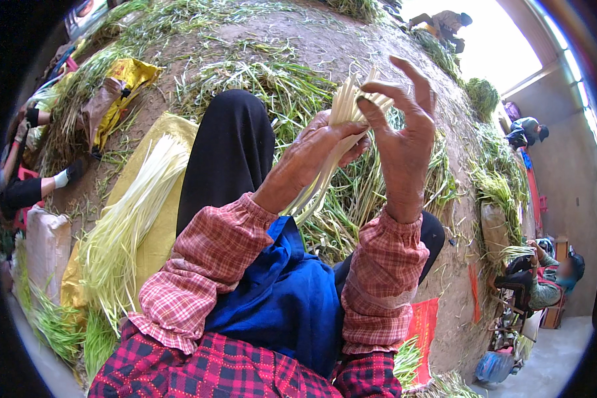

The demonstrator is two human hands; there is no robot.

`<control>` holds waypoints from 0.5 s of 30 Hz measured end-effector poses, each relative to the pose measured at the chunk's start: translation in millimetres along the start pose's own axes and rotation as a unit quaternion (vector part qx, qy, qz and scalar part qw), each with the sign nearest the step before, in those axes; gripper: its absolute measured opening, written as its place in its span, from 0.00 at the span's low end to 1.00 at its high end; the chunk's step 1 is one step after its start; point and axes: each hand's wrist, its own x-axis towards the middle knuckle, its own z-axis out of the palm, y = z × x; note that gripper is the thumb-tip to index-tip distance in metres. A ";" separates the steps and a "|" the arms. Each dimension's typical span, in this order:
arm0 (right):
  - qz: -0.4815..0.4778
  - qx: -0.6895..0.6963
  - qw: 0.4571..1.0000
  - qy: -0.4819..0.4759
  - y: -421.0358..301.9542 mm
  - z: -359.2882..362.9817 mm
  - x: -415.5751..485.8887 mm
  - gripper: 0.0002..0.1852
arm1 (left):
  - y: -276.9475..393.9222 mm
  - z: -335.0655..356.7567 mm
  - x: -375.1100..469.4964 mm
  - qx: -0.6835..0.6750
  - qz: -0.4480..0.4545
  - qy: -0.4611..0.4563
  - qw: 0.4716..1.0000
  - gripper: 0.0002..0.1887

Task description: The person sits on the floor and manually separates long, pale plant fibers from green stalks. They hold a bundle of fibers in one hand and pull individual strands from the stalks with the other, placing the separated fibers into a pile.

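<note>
My left hand [323,139] is closed round a bundle of pale, long-stemmed leafy vegetable stalks [346,104], held up in front of my knees. The cut or root ends point up and the stems hang down behind my wrist. At the upper right of the bundle is my right hand [400,119], its thumb and forefinger close together at the stalk ends, other fingers spread. Whether it pinches a stalk cannot be told. A larger heap of pale yellow-green stalks [139,214] lies on a yellow sack [166,194] beside my left knee.
Green leaf trimmings [353,194] cover the ground before me. A red sack [423,323] lies at my lower right. Another person [542,283] sits at the right holding stalks; a person's legs [35,189] show at the left, near a yellow bag [124,94]. Several people work around.
</note>
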 end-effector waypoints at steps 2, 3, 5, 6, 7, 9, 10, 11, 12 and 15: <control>0.002 -0.023 0.999 -0.041 -0.5 2.1 -2.7 0.14 | -4.4 -2.3 -2.2 0.053 0.023 -0.002 0.998 0.11; 0.008 -0.034 0.998 -0.046 0.1 2.5 -3.3 0.14 | -4.5 -3.4 -3.0 0.090 0.036 -0.004 0.995 0.11; 0.019 -0.055 0.997 -0.055 1.5 3.8 -4.4 0.15 | -2.3 -5.7 -5.5 0.176 0.074 -0.006 0.982 0.12; 0.032 -0.035 0.997 -0.059 -1.2 2.8 -4.4 0.16 | -1.1 -6.8 -6.5 0.226 0.099 -0.006 0.969 0.13; 0.039 -0.024 0.997 -0.067 -0.4 3.1 -4.6 0.16 | -1.4 -7.3 -6.5 0.246 0.112 -0.006 0.963 0.14; 0.054 0.000 0.995 -0.083 1.6 3.2 -5.3 0.16 | -2.8 -8.2 -7.0 0.287 0.137 -0.006 0.948 0.16; 0.070 0.004 0.994 -0.086 1.4 3.4 -6.1 0.16 | -4.3 -9.1 -6.9 0.312 0.152 -0.004 0.938 0.16; 0.086 0.007 0.992 -0.088 0.8 3.4 -7.3 0.16 | -6.5 -10.4 -6.4 0.338 0.167 -0.003 0.926 0.16; 0.102 0.010 0.991 -0.090 0.6 2.8 -8.1 0.16 | -8.8 -10.8 -5.7 0.362 0.184 -0.002 0.914 0.16; 0.088 0.018 0.992 -0.089 -1.0 1.2 -7.4 0.18 | -11.9 -10.3 -6.5 0.278 0.140 -0.001 0.950 0.14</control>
